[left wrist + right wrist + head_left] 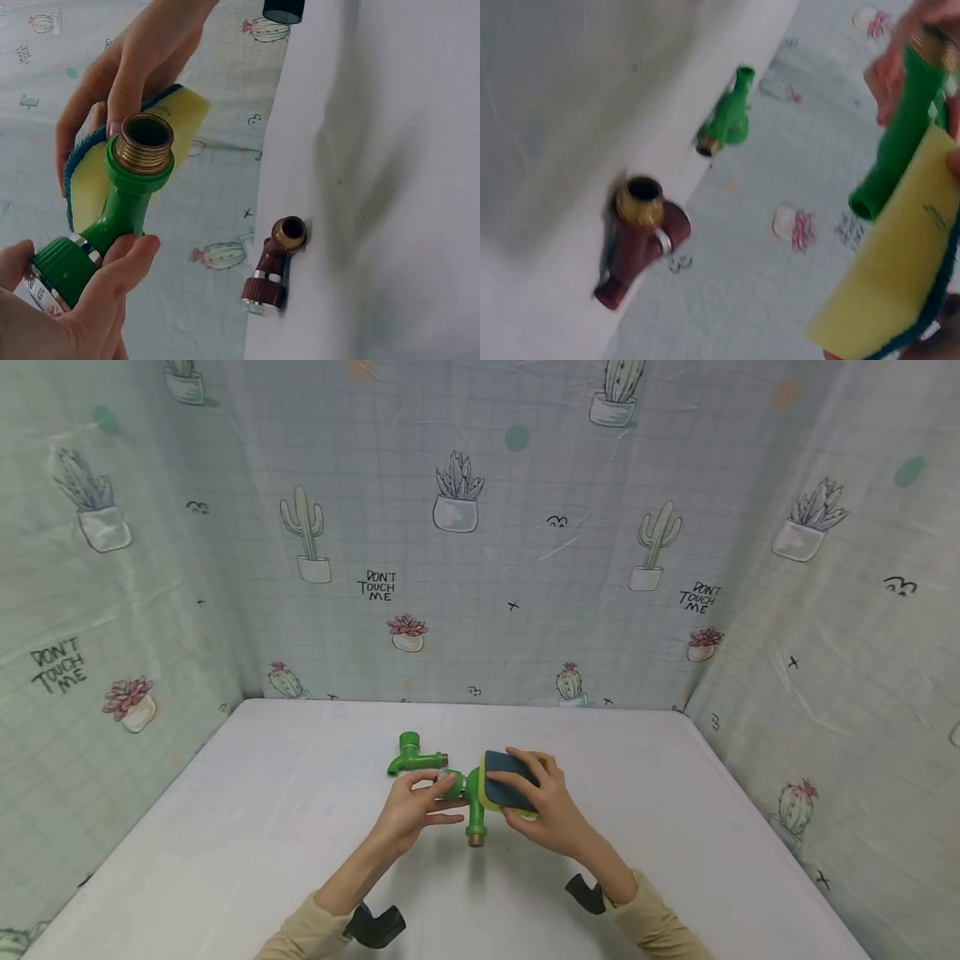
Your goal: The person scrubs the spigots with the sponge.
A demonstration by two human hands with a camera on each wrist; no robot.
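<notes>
My left hand (401,814) grips the knob end of a green faucet (476,814) between thumb and fingers, above the table. Its brass threaded end (146,146) points toward me. Against the faucet's right side is a sponge (504,779), yellow with a dark blue scouring face. My right hand (553,810) holds that sponge with fingers spread over the blue face, and the yellow face (892,277) is turned to the faucet. Behind my left hand, a second green faucet (412,760) lies on the table.
The white table (315,768) is enclosed by a cactus-print curtain (517,560) at the back and sides. A maroon faucet (268,270) with a brass threaded end is on the table in both wrist views. Black curved pieces (377,927) sit at my wrists.
</notes>
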